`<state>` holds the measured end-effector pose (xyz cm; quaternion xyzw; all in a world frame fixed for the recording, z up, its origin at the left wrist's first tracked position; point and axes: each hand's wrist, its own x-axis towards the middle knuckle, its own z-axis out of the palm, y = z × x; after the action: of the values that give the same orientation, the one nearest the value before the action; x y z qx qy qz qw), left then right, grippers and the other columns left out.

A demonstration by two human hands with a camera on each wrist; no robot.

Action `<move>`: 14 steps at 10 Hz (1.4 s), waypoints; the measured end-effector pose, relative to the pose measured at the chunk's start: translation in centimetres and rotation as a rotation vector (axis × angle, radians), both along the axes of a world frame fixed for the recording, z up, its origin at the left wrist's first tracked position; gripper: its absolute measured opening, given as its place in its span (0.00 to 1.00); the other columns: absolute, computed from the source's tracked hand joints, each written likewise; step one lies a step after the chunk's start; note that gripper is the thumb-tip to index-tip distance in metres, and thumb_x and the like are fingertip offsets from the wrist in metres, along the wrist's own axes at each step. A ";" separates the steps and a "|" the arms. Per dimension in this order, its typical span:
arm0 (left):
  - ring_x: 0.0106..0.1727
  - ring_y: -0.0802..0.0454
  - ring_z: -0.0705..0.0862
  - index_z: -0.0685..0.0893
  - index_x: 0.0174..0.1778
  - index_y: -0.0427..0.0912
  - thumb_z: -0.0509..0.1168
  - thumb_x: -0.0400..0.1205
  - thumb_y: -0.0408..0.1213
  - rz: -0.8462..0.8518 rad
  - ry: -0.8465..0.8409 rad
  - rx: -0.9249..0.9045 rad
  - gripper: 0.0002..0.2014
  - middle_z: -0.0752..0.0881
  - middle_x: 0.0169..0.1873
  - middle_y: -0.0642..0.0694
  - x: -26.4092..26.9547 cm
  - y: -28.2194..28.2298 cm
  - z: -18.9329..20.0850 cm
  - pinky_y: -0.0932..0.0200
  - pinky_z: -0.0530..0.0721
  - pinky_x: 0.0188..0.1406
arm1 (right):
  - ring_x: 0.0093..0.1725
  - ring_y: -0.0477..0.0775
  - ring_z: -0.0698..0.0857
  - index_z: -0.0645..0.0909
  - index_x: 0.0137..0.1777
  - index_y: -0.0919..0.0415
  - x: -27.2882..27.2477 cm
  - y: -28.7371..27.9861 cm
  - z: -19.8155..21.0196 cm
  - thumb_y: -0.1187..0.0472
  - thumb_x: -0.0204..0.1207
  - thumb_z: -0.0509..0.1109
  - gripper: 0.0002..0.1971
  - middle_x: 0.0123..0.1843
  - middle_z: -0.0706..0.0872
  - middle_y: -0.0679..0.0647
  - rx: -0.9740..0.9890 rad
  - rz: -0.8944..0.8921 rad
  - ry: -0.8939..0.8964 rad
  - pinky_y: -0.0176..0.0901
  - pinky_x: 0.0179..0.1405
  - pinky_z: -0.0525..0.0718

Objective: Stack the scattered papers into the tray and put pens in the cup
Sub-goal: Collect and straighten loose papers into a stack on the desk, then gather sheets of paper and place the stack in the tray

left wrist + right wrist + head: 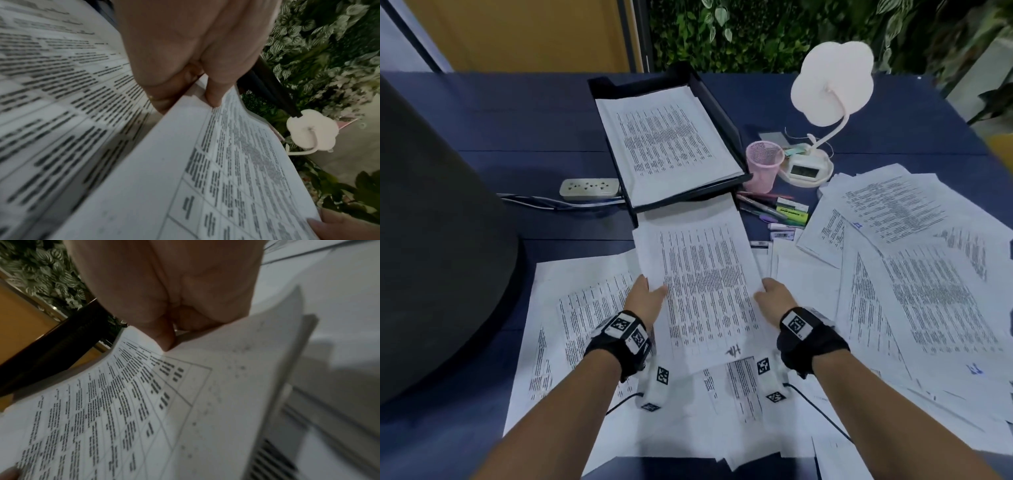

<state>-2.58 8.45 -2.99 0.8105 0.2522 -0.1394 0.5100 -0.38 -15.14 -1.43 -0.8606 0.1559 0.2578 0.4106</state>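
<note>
Left hand and right hand pinch the sheet by its side edges; keep it level, slide it squarely into the tray at the desk's far edge.

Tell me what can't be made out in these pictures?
- Printed text on the held sheet: too small in the head view, blurred in both wrist views.
- Left hand fingers beneath the sheet: hidden by paper.
- Pens: partly under the tray and papers.
- Pink cup contents: unclear through mesh.
</note>
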 end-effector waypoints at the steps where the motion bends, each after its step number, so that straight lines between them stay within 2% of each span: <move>1: 0.51 0.49 0.81 0.73 0.62 0.38 0.63 0.84 0.41 0.020 -0.086 -0.101 0.14 0.82 0.53 0.45 0.9 0.5 0.6 0.56 0.80 0.51 | 0.47 0.58 0.78 0.76 0.63 0.70 1.5 0.1 0.2 0.72 0.80 0.55 0.14 0.53 0.79 0.61 0.081 -0.080 -0.027 0.40 0.42 0.73; 2: 0.58 0.45 0.83 0.75 0.63 0.39 0.64 0.83 0.43 0.054 -0.004 -0.244 0.16 0.83 0.61 0.44 1.3 1.1 1.0 0.45 0.80 0.64 | 0.55 0.65 0.82 0.80 0.59 0.71 4.0 0.4 0.0 0.71 0.77 0.58 0.14 0.57 0.84 0.65 0.084 -0.099 -0.019 0.50 0.51 0.78; 3: 0.59 0.44 0.83 0.75 0.66 0.39 0.65 0.83 0.39 0.054 0.151 -0.411 0.16 0.84 0.61 0.44 1.2 1.6 0.8 0.42 0.82 0.63 | 0.51 0.65 0.83 0.82 0.55 0.71 6.5 1.0 0.0 0.72 0.76 0.59 0.13 0.57 0.85 0.69 0.095 -0.122 -0.043 0.48 0.46 0.76; 4: 0.50 0.46 0.83 0.73 0.62 0.41 0.63 0.84 0.35 0.027 0.195 -0.351 0.12 0.82 0.59 0.42 1.7 2.0 0.9 0.52 0.89 0.35 | 0.51 0.64 0.82 0.83 0.56 0.70 8.3 2.0 0.9 0.69 0.77 0.61 0.12 0.56 0.85 0.67 0.081 -0.088 -0.124 0.47 0.49 0.78; 5: 0.44 0.47 0.82 0.70 0.62 0.41 0.61 0.85 0.35 0.042 0.103 -0.222 0.12 0.79 0.62 0.39 3.7 2.9 0.4 0.65 0.80 0.20 | 0.54 0.64 0.84 0.78 0.61 0.59 9.2 3.1 2.0 0.62 0.79 0.65 0.11 0.58 0.85 0.60 0.145 -0.022 -0.125 0.53 0.49 0.86; 6: 0.33 0.48 0.83 0.69 0.64 0.45 0.60 0.85 0.36 0.063 0.040 -0.161 0.13 0.78 0.62 0.38 6.1 3.7 0.3 0.63 0.77 0.16 | 0.37 0.58 0.86 0.68 0.63 0.50 9.5 3.6 2.8 0.64 0.81 0.63 0.14 0.52 0.81 0.53 0.158 0.086 0.049 0.45 0.29 0.83; 7: 0.22 0.52 0.83 0.68 0.62 0.46 0.60 0.85 0.37 0.049 -0.022 -0.135 0.11 0.80 0.58 0.36 8.3 4.1 0.7 0.64 0.72 0.13 | 0.19 0.49 0.82 0.70 0.64 0.57 10.9 3.9 2.5 0.66 0.82 0.61 0.12 0.47 0.83 0.58 0.080 0.092 0.004 0.36 0.14 0.75; 8: 0.26 0.51 0.84 0.68 0.63 0.44 0.65 0.82 0.32 0.093 -0.073 -0.182 0.17 0.79 0.57 0.39 10.4 4.3 1.1 0.64 0.75 0.14 | 0.15 0.48 0.81 0.68 0.73 0.62 12.8 4.4 1.7 0.68 0.83 0.60 0.19 0.56 0.82 0.65 0.185 -0.127 -0.026 0.31 0.10 0.73; 9: 0.31 0.48 0.84 0.69 0.49 0.45 0.68 0.78 0.22 0.177 -0.145 -0.278 0.16 0.81 0.48 0.36 12.0 4.3 1.5 0.66 0.81 0.19 | 0.16 0.48 0.82 0.65 0.75 0.64 14.4 5.1 1.3 0.72 0.84 0.54 0.20 0.48 0.82 0.64 0.303 -0.308 -0.038 0.31 0.10 0.73; 10: 0.35 0.46 0.87 0.74 0.48 0.44 0.70 0.75 0.22 0.253 -0.239 -0.228 0.16 0.85 0.45 0.38 12.6 4.2 1.1 0.58 0.90 0.34 | 0.09 0.42 0.77 0.69 0.70 0.63 15.9 5.6 1.2 0.70 0.84 0.55 0.16 0.51 0.82 0.69 0.317 -0.391 -0.077 0.26 0.08 0.69; 11: 0.40 0.43 0.89 0.84 0.45 0.40 0.73 0.74 0.31 0.214 -0.240 0.024 0.06 0.89 0.41 0.40 12.6 4.4 0.2 0.48 0.89 0.48 | 0.17 0.53 0.81 0.75 0.50 0.65 16.6 6.6 1.7 0.73 0.84 0.54 0.08 0.43 0.78 0.64 0.449 -0.450 -0.073 0.34 0.15 0.77; 12: 0.45 0.44 0.88 0.88 0.52 0.39 0.70 0.77 0.38 0.060 -0.204 0.222 0.10 0.89 0.44 0.40 12.3 4.7 -0.1 0.57 0.85 0.52 | 0.59 0.71 0.83 0.72 0.39 0.62 17.0 7.3 1.6 0.69 0.84 0.51 0.14 0.51 0.83 0.65 0.601 -0.462 0.034 0.48 0.53 0.83; 13: 0.49 0.41 0.83 0.85 0.57 0.36 0.68 0.79 0.40 -0.084 -0.169 0.377 0.14 0.84 0.51 0.34 11.7 5.4 0.0 0.59 0.79 0.48 | 0.72 0.72 0.73 0.75 0.43 0.65 17.4 7.3 1.1 0.56 0.77 0.56 0.12 0.53 0.82 0.68 0.557 -0.420 0.052 0.57 0.72 0.71; 14: 0.50 0.42 0.81 0.81 0.63 0.40 0.66 0.80 0.37 -0.116 -0.188 0.400 0.15 0.81 0.46 0.39 10.3 6.6 0.1 0.57 0.77 0.51 | 0.59 0.69 0.85 0.76 0.35 0.56 17.3 6.5 -1.3 0.57 0.64 0.62 0.04 0.50 0.86 0.66 0.181 -0.234 -0.155 0.60 0.58 0.85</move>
<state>7.76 15.01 -2.88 0.9181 0.1792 -0.0394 0.3514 16.88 -8.59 -2.69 -0.8135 0.1991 0.1540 0.5243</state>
